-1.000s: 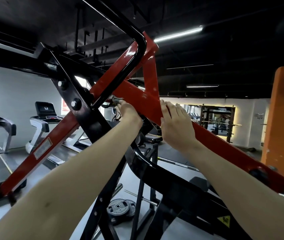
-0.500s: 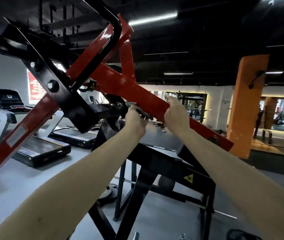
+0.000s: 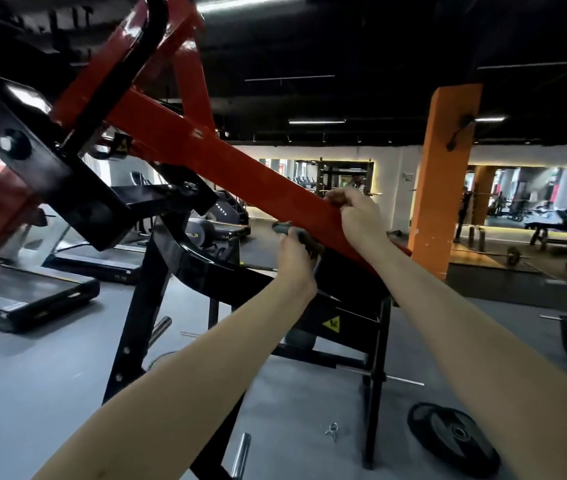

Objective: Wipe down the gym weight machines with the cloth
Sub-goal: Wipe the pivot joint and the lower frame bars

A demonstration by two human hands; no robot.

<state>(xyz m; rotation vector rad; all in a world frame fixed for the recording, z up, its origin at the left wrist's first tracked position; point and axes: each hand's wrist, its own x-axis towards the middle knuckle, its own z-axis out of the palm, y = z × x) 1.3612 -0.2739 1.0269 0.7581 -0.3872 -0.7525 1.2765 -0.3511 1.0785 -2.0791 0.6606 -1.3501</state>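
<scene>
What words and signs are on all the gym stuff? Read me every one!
"PORTS": on the grey cardio machine; anything before it is hidden.
Yellow warning triangle, on the black frame: symbol only, no words.
Second yellow triangle: blurred.
Treadmill lettering: too blurred to read.
</scene>
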